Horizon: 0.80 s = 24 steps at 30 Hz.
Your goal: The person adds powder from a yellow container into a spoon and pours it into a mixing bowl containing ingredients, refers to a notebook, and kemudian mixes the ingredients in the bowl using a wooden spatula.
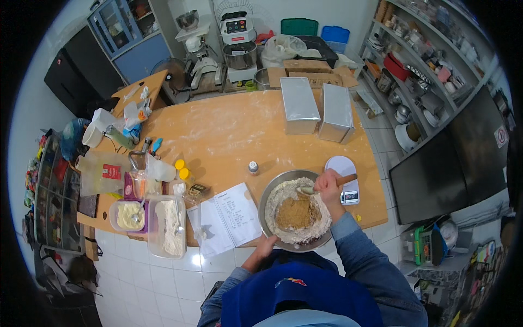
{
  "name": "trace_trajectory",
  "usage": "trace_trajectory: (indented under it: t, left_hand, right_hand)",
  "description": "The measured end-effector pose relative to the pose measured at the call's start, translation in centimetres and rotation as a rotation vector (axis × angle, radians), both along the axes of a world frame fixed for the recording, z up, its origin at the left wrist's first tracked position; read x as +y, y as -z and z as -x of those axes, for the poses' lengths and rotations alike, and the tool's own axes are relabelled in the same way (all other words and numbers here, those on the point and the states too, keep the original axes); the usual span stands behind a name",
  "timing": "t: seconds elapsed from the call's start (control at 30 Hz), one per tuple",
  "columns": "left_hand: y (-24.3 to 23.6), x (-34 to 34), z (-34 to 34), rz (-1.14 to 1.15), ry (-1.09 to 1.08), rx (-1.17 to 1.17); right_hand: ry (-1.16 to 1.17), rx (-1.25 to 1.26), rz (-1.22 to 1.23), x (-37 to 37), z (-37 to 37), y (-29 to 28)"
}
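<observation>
A large steel mixing bowl (pixel 265 203) stands at the table's near edge, close to my body. It holds pale flour (pixel 283 192) with a mound of brown, sugar-like powder (pixel 294 213) in the middle. My right hand (pixel 328 188) is closed round the wooden handle of a spatula (pixel 347 179), whose pale head dips into the flour at the bowl's far side. At the near left, my left hand (pixel 265 247) grips the bowl's rim. An open notebook (pixel 231 218) with handwriting lies left of the bowl. Partly behind my right hand sits a white kitchen scale (pixel 348 197).
Left of the notebook are a plastic tub of flour (pixel 170 242) and a tub of butter-like spread (pixel 129 215). A small bottle (pixel 253 168) stands beyond the notebook. Two metal box tins (pixel 300 106) rest at the far right of the wooden table (pixel 218 120).
</observation>
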<state>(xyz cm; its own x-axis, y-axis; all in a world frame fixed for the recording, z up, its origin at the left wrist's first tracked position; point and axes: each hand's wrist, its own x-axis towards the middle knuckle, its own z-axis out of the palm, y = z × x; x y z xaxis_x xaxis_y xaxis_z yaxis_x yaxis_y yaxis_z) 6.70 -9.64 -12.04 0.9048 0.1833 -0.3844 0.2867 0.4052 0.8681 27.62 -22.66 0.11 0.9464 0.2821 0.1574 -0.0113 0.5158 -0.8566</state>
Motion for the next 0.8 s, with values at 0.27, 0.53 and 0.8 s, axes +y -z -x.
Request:
trace_trajectory:
  t: [0.27, 0.53, 0.8]
  left_hand:
    - [-0.2, 0.2, 0.1, -0.083, 0.047, -0.024]
    - [-0.9, 0.4, 0.0, -0.058, 0.075, 0.034]
    - [2.1, 0.8, 0.5, 0.085, 0.079, 0.083]
  right_hand:
    - [-0.284, 0.178, -0.071, -2.0, 3.3, -1.7]
    - [0.044, 0.047, -0.006, -1.9, 0.8, -1.3]
    - [-0.145, 0.259, -0.018, -0.7, 5.9, -3.8]
